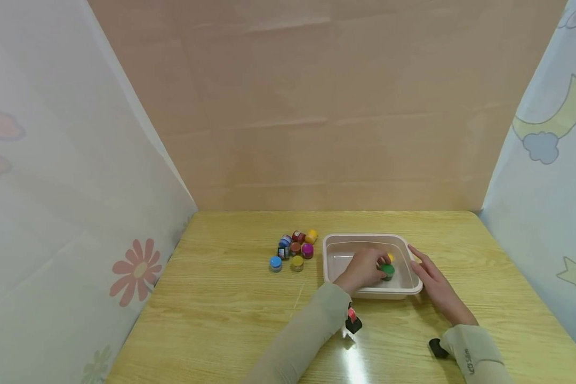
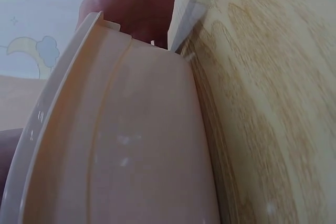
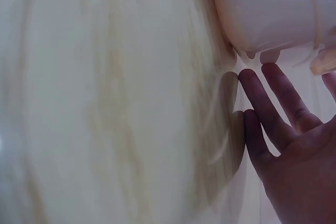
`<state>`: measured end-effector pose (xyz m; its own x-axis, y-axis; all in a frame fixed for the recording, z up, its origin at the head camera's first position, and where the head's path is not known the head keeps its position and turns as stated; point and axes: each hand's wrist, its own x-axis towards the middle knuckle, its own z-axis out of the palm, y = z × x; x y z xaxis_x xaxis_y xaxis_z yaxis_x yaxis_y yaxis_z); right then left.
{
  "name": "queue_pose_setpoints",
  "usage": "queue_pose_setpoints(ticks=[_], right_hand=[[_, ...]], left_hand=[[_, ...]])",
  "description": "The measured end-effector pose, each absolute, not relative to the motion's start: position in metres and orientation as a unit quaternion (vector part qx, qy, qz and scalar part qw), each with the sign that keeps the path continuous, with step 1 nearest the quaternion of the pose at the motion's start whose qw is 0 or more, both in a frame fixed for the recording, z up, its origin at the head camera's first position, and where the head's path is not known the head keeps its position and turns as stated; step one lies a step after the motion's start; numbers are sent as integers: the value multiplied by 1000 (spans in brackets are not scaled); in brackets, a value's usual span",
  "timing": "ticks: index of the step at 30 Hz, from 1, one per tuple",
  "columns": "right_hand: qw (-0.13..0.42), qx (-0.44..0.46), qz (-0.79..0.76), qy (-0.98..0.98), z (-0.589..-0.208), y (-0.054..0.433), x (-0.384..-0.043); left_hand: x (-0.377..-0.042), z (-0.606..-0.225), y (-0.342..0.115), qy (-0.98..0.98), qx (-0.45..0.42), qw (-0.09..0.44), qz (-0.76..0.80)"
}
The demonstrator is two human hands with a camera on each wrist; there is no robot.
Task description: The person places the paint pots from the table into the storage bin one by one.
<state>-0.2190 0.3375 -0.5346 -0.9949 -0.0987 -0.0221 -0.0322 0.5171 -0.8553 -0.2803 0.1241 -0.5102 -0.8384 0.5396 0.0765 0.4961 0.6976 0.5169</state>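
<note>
A pale pink plastic box (image 1: 330, 238) stands on the table, its outer wall filling much of the left wrist view. Inside it, my left hand (image 1: 365, 268) pinches a small paint jar with a green lid (image 1: 388, 271) between thumb and fingers. Just behind the fingers, something yellow (image 1: 391, 258) shows, partly hidden; it looks like another jar. My right hand (image 1: 436, 288) rests against the box's right end, its fingers extended. In the right wrist view, the fingertips (image 3: 270, 69) of this hand meet the box's outer wall (image 3: 262, 9).
Left of the box, several small paint jars cluster, among them a blue-lidded jar (image 1: 276, 263), a dull yellow one (image 1: 297, 263), a magenta one (image 1: 307, 250) and a tipped orange-yellow one (image 1: 311, 237). A brown backdrop (image 1: 326, 106) rises behind the wooden table (image 1: 221, 320).
</note>
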Motion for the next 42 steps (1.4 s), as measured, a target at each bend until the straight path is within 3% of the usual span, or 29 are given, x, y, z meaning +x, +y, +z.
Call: queue_pose_setpoints(ticks=[42], right_hand=[[34,-29,-495,868,-534,335,-218]], left_hand=[[-277,-503,116,908,297,47,293]])
